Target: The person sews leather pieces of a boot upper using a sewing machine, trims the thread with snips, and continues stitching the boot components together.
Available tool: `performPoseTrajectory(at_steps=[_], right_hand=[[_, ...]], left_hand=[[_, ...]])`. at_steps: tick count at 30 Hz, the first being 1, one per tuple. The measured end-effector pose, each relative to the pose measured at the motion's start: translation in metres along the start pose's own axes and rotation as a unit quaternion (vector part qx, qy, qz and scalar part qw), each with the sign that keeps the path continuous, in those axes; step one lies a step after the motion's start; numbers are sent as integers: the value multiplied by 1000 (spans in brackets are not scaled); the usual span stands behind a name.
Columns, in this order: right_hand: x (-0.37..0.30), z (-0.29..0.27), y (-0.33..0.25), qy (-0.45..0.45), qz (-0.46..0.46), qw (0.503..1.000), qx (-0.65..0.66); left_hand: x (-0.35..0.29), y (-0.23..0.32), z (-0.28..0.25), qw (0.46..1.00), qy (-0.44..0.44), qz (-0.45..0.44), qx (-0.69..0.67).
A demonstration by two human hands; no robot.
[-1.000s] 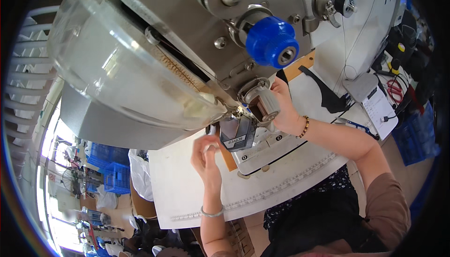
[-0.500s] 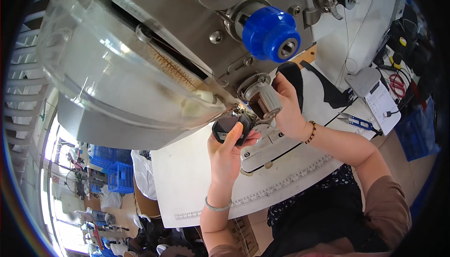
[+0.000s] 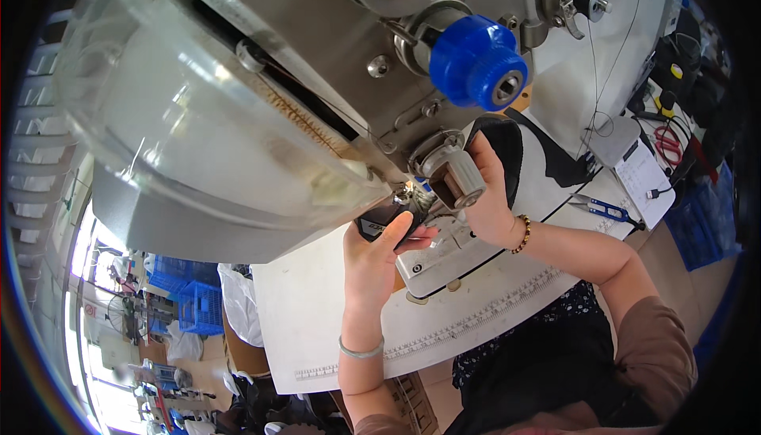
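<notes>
A sewing machine [image 3: 333,30] with a blue knob [image 3: 472,58] fills the upper part of the head view. By its lit needle area, my left hand [image 3: 372,264] pinches a stiff black piece [image 3: 379,222], thumb on top and fingers beneath. On the other side of the grey cylindrical part [image 3: 468,177], my right hand [image 3: 493,201] is closed on the edge of a curved black piece [image 3: 505,149], perhaps a shoe part. Whether both black pieces are one workpiece is hidden behind the machine. The needle tip cannot be made out.
A ruler strip [image 3: 476,320] runs along the near edge of the white table [image 3: 309,308]. Blue-handled snips [image 3: 606,210] lie to the right, beside a paper [image 3: 644,181] and cables. A clear shield [image 3: 158,118] bulges at the left. Blue crates [image 3: 198,304] stand beyond.
The black piece at my left hand has tilted and slid slightly left, further under the machine. My right hand keeps its grip. The whole view has shifted a little.
</notes>
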State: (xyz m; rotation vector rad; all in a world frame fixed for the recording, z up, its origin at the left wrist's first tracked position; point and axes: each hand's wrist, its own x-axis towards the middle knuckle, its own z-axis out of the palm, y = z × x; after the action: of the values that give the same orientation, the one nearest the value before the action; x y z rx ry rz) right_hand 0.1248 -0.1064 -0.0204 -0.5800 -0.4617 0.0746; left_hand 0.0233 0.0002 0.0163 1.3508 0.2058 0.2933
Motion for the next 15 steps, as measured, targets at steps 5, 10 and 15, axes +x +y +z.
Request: performPoseTrajectory(at_steps=[5, 10, 15], right_hand=[[-6, -13, 3, 13, -26, 989, -143], [-6, -15, 4, 9, -86, 977, -194], [-6, -15, 4, 9, -47, 982, -181]], left_hand=[[8, 3, -14, 997, -50, -41, -39], [14, 5, -17, 994, -78, -56, -44], [8, 9, -9, 998, -53, -39, -13]])
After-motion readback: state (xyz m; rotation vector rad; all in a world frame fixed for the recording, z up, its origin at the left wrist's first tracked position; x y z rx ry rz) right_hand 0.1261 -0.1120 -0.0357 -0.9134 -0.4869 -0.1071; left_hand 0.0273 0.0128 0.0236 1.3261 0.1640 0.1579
